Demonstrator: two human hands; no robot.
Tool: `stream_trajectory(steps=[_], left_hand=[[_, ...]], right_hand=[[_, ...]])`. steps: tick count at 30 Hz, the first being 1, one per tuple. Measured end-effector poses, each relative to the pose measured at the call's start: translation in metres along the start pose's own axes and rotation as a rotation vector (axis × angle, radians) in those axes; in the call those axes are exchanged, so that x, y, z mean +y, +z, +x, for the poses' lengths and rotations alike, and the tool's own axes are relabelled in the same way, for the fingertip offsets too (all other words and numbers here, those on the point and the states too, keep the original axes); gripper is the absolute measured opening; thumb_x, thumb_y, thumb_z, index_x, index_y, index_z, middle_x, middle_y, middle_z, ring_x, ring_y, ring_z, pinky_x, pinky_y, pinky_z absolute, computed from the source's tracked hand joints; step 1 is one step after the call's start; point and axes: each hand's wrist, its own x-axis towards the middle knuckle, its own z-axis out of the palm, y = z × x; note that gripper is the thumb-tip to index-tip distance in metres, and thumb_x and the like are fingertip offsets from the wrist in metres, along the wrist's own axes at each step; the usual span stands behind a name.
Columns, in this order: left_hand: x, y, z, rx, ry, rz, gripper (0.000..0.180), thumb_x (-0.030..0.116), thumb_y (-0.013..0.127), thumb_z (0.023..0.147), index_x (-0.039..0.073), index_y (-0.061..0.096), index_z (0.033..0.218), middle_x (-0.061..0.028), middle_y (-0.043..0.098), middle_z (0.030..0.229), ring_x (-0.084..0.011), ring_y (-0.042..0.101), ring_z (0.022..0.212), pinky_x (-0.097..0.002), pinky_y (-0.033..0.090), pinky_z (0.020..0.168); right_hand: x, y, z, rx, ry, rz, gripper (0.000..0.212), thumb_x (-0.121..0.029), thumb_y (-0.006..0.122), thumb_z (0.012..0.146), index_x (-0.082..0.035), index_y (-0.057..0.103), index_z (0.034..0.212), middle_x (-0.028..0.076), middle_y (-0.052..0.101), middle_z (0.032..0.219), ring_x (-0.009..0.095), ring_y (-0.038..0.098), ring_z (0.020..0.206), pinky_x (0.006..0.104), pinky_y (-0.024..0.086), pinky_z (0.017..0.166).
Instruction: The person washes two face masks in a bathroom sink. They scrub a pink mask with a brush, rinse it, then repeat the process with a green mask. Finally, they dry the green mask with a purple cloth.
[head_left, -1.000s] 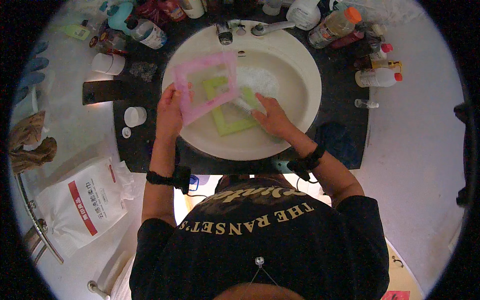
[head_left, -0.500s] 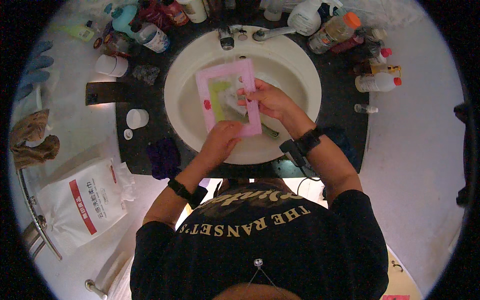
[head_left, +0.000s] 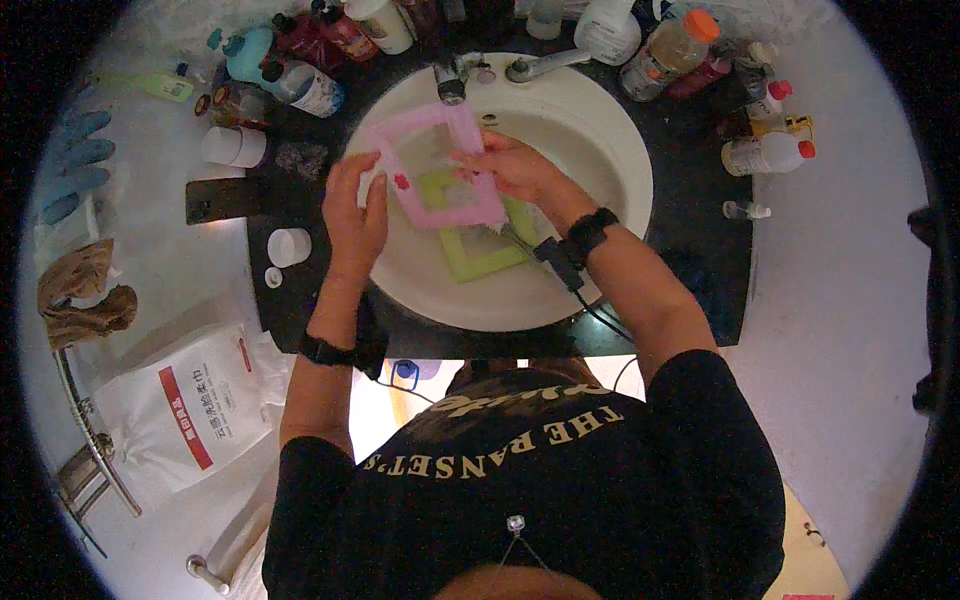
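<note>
Over the washbasin [head_left: 610,250] I hold a pink rectangular frame [head_left: 440,217] with a red spot on one side. My right hand [head_left: 512,168] grips its right side between thumb and fingers. My left hand [head_left: 355,215] is raised by the frame's left side, thumb and fingers apart; I cannot tell whether the fingertips touch it. Below, a light green frame [head_left: 495,265] lies in the basin, partly covered by the pink one. Pale bristles [head_left: 496,228], like those of a brush, show under the pink frame's lower right corner.
A faucet [head_left: 452,88] rises at the basin's far rim. Several bottles, including an orange-capped bottle [head_left: 672,55] and a white spray bottle [head_left: 607,32], line the dark counter [head_left: 690,235]. White jars [head_left: 288,246] stand left. A white bag [head_left: 200,405] hangs at lower left.
My left hand has left the pink frame's near edge and moved up beside its left side. The frame has shifted away from me and tilted, uncovering more of the green frame.
</note>
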Motion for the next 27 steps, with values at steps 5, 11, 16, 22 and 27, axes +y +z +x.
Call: stream_trajectory(steps=[5,11,16,22,27], left_hand=[[-0.006,0.018,0.050,0.001,0.082,-0.049,0.021,0.005,0.059,0.087,0.005,0.063,0.107,-0.0150,0.062,0.105,-0.0327,0.060,0.099,-0.0383,0.048,0.086],[-0.011,0.058,0.101,-0.200,0.061,-0.079,0.023,0.006,0.055,0.089,0.007,0.064,0.110,-0.0162,0.063,0.108,-0.0332,0.060,0.102,-0.0375,0.048,0.088],[-0.016,0.084,0.127,-0.335,0.091,-0.076,0.026,0.004,0.052,0.090,0.007,0.065,0.112,-0.0159,0.063,0.113,-0.0333,0.060,0.104,-0.0380,0.048,0.090],[-0.016,0.107,0.145,-0.370,0.251,0.038,0.030,0.008,0.051,0.090,0.009,0.063,0.117,-0.0130,0.063,0.118,-0.0331,0.060,0.107,-0.0390,0.048,0.091],[-0.004,0.119,0.151,-0.573,0.183,0.277,0.035,0.010,0.051,0.088,0.014,0.062,0.121,-0.0100,0.062,0.122,-0.0321,0.059,0.109,-0.0468,0.046,0.091]], right_hand=[[-0.015,-0.014,-0.041,0.065,0.063,0.001,0.046,-0.006,0.061,0.090,-0.009,0.049,0.134,0.007,0.056,0.120,0.022,0.058,0.107,0.0361,0.048,0.094],[-0.024,-0.018,-0.086,0.082,-0.033,-0.059,0.050,-0.002,0.060,0.089,-0.007,0.046,0.137,0.008,0.058,0.121,0.022,0.062,0.102,0.0354,0.049,0.093],[-0.023,-0.014,-0.106,0.129,-0.118,-0.080,0.050,-0.001,0.056,0.091,-0.009,0.046,0.139,0.005,0.059,0.116,0.019,0.061,0.103,0.0329,0.048,0.090],[-0.006,-0.008,-0.098,0.211,-0.263,-0.071,0.049,-0.003,0.062,0.089,-0.007,0.050,0.136,0.005,0.060,0.118,0.016,0.060,0.104,0.0312,0.049,0.088],[0.004,-0.005,-0.096,0.315,-0.312,-0.070,0.049,-0.001,0.064,0.087,-0.007,0.052,0.134,0.003,0.061,0.117,0.014,0.060,0.103,0.0295,0.050,0.087]])
